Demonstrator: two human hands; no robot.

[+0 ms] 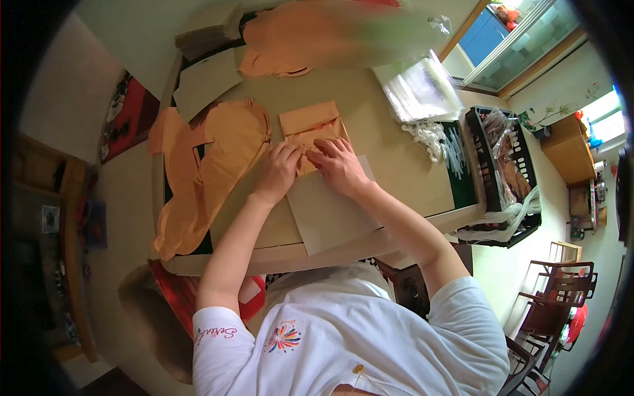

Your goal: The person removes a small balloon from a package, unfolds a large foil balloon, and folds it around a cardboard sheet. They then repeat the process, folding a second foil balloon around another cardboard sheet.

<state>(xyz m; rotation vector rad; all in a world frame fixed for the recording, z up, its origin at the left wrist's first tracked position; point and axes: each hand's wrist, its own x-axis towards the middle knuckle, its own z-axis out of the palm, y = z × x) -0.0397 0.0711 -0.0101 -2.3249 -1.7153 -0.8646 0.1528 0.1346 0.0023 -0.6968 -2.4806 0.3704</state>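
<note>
A piece of orange fabric (310,122), probably a garment, is folded into a narrow rectangle in the middle of the table. It lies over the top of a pale cardboard sheet (323,214), whose lower part shows below it. At the fabric's lower left edge, my left hand (281,168) has its fingers bent and closed on the cloth. Beside it, my right hand (338,166) grips the cloth with curled fingers. The fingertips of both hands nearly meet, and the cloth under them is partly hidden.
More orange garments (211,171) lie spread at the left, with another orange pile (284,39) at the back. Cardboard sheets (208,82) sit back left. Clear plastic bags (422,89), white cords (429,138) and thin white strips (454,152) lie right, near a black crate (485,142).
</note>
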